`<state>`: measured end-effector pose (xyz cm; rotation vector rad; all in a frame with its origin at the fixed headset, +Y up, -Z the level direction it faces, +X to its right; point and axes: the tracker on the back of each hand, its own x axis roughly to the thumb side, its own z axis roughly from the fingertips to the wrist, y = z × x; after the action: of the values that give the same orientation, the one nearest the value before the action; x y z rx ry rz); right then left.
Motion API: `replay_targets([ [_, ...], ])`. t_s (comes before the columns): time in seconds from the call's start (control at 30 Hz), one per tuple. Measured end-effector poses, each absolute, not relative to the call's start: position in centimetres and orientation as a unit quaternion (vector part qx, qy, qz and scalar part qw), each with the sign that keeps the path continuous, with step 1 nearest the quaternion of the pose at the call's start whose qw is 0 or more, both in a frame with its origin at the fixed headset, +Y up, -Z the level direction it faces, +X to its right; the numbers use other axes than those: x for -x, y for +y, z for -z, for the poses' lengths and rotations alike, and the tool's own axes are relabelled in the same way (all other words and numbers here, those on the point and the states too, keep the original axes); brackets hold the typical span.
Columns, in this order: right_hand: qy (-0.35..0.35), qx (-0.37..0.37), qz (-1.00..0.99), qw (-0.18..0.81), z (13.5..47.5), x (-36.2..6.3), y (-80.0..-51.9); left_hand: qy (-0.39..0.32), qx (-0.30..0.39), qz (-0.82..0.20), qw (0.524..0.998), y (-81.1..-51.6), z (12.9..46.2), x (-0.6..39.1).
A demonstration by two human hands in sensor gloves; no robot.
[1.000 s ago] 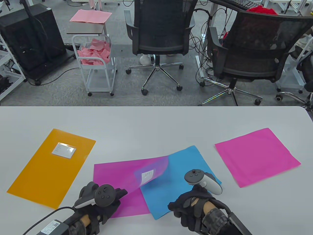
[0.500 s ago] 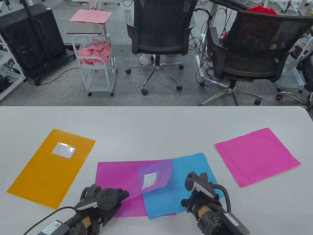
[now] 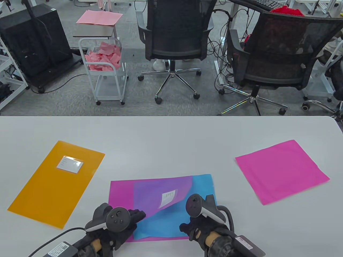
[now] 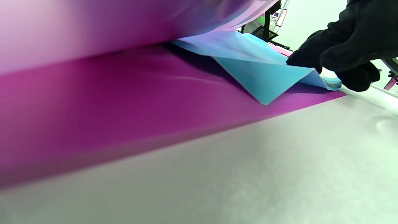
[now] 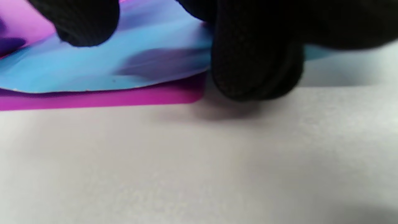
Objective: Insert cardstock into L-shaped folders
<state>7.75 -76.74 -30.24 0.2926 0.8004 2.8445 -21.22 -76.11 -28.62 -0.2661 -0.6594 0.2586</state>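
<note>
A translucent magenta L-shaped folder (image 3: 120, 195) with a white label lies at the table's near middle. Its top sheet (image 3: 160, 188) is lifted at the near edge. A blue cardstock sheet (image 3: 171, 222) lies partly inside it, between the two sheets. My left hand (image 3: 134, 215) holds up the folder's top sheet at its near edge. My right hand (image 3: 191, 227) pinches the blue cardstock at its near right corner, as the right wrist view shows (image 5: 255, 71). In the left wrist view the blue cardstock (image 4: 261, 71) lies between the magenta sheets.
An orange folder (image 3: 56, 182) with a white label lies at the left. A pink cardstock sheet (image 3: 281, 171) lies at the right. Beyond the table's far edge are two office chairs (image 3: 176, 40) and a small cart (image 3: 107, 69).
My right hand has moved left and pushed the blue cardstock further into the magenta folder, turning it square with it. My left hand has kept hold of the lifted top sheet.
</note>
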Motion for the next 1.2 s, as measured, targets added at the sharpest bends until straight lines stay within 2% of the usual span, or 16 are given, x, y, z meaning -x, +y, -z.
replay_targets([
  [0.07, 0.28, -0.098, -0.949, 0.105, 30.2, -7.8, -76.9, -0.319, 0.133, -0.131, 0.929, -76.2, 28.6, 21.2],
  [0.23, 0.217, -0.076, -0.972, 0.044, 30.6, -8.2, -76.4, -0.306, 0.138, -0.139, 0.932, -76.0, 28.8, 21.3],
  [0.27, 0.223, -0.073, -0.972, 0.025, 30.8, -8.5, -76.4, -0.306, 0.139, -0.139, 0.932, -76.0, 28.8, 21.3],
  [0.33, 0.279, -0.049, -0.959, -0.02, 31.2, -9.4, -77.2, -0.306, 0.139, -0.134, 0.932, -76.0, 28.8, 21.3],
  [0.4, 0.308, -0.026, -0.951, -0.022, 31.5, -10.2, -77.7, -0.31, 0.138, -0.123, 0.933, -76.0, 28.7, 21.2],
  [0.73, 0.285, -0.008, -0.957, -0.053, 30.6, -8.6, -77.7, -0.326, 0.122, -0.098, 0.932, -75.8, 28.3, 20.6],
  [0.97, 0.262, -0.015, -0.965, -0.021, 30.7, -8.6, -77.6, -0.327, 0.128, -0.118, 0.929, -76.1, 28.5, 21.0],
  [1.03, 0.275, 0.001, -0.959, 0.066, 31.3, -9.7, -76.6, -0.319, 0.127, -0.118, 0.932, -76.1, 28.6, 21.1],
  [1.1, 0.256, 0.028, -0.957, 0.135, 31.9, -11.0, -75.4, -0.31, 0.128, -0.134, 0.933, -76.0, 28.7, 21.3],
  [1.2, 0.236, 0.073, -0.958, 0.146, 32.8, -14.0, -73.9, -0.296, 0.12, -0.166, 0.933, -75.9, 29.0, 21.8],
])
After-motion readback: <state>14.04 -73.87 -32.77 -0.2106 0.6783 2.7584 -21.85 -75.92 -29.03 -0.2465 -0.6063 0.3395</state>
